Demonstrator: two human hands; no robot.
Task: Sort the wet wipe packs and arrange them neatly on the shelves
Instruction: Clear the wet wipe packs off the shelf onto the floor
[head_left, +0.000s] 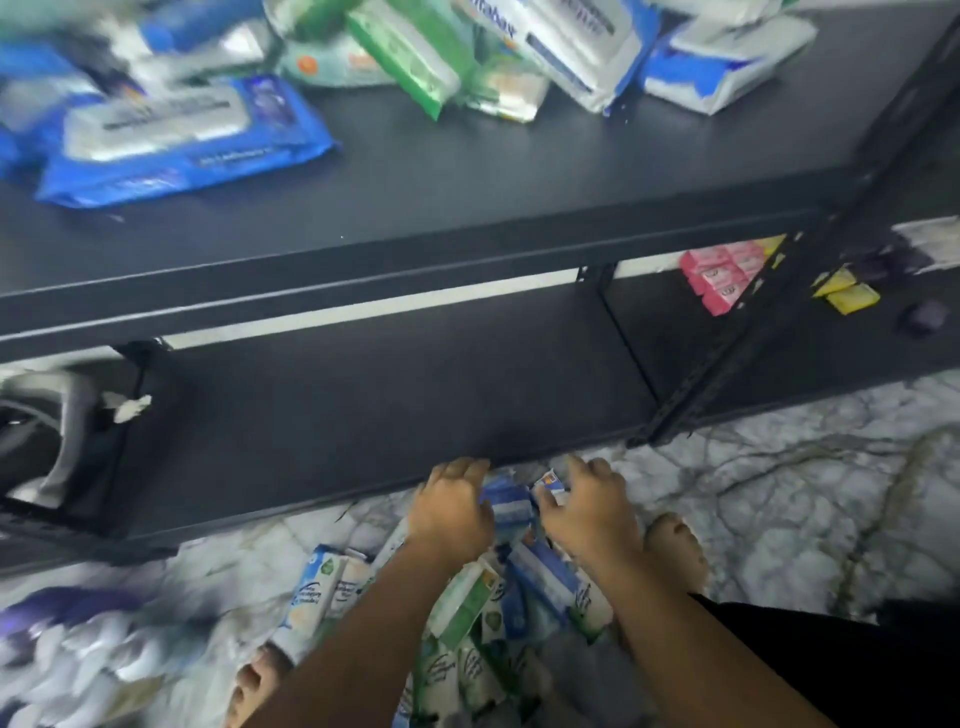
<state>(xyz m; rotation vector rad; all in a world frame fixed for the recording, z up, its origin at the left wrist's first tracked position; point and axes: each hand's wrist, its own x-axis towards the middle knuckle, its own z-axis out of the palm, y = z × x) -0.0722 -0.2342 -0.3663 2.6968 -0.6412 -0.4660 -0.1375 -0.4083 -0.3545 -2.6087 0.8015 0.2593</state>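
Wet wipe packs lay heaped on the floor at lower centre; your left hand and right hand clasped a blue-and-white pack between them. Pickup step, apparently; next it needed lifting onto the lower shelf.

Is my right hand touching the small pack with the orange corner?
Touching. The head view shows the right hand pinching the orange-cornered pack between thumb and fingers.

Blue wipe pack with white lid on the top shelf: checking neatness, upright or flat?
Flat: the blue wipe pack lies lid-up on the black shelf.
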